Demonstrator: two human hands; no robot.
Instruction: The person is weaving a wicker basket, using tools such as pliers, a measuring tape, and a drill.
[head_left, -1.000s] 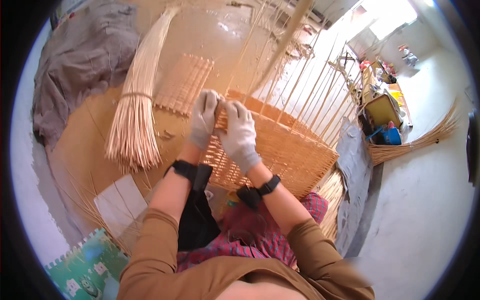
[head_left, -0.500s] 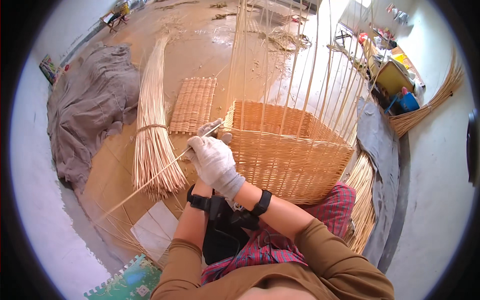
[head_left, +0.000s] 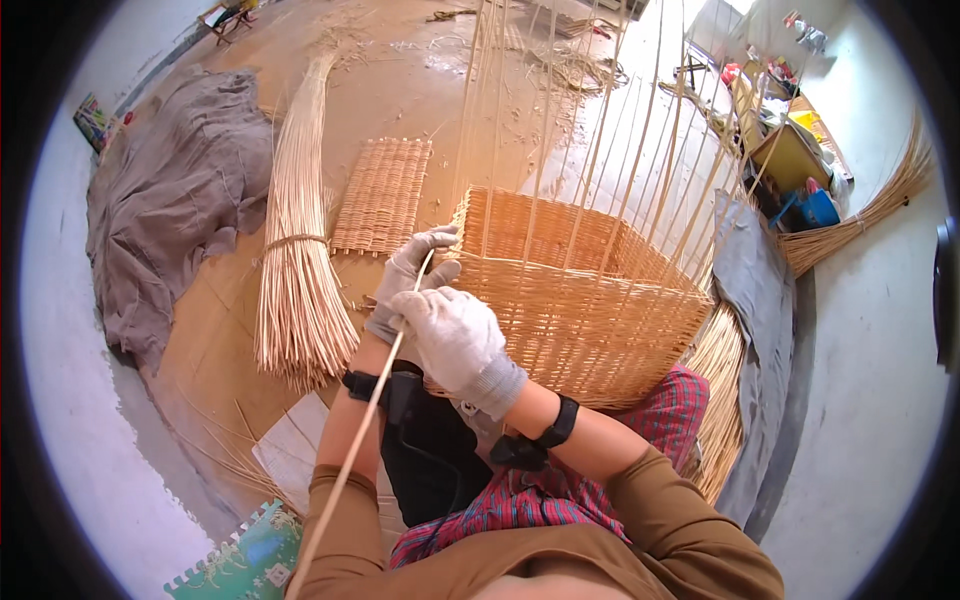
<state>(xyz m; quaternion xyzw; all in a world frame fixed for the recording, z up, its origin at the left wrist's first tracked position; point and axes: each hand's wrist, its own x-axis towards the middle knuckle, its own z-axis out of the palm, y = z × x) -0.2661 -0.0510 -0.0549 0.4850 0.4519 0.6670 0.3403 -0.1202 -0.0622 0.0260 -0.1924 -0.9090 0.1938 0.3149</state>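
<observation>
Both my hands wear pale work gloves. A half-woven wicker basket, with tall upright stakes rising from its walls, leans against my lap. My left hand grips the basket's left corner, fingers and thumb on either side of the edge. Just below it, my right hand is closed in a pinch on a long pale wicker rod. One end of the rod lies by my left fingers near the corner; the rest slants down across my left forearm to the lower edge. My right fingertips are partly hidden.
Left of the basket lie a woven wicker panel, a tied bundle of rods and a heaped grey cloth. More rods sit on the right beside a grey sheet. A green foam mat is at lower left.
The rod has swung from pointing lower left to a steeper slant over my left forearm. My right hand has shifted right and down, showing more of my left hand.
</observation>
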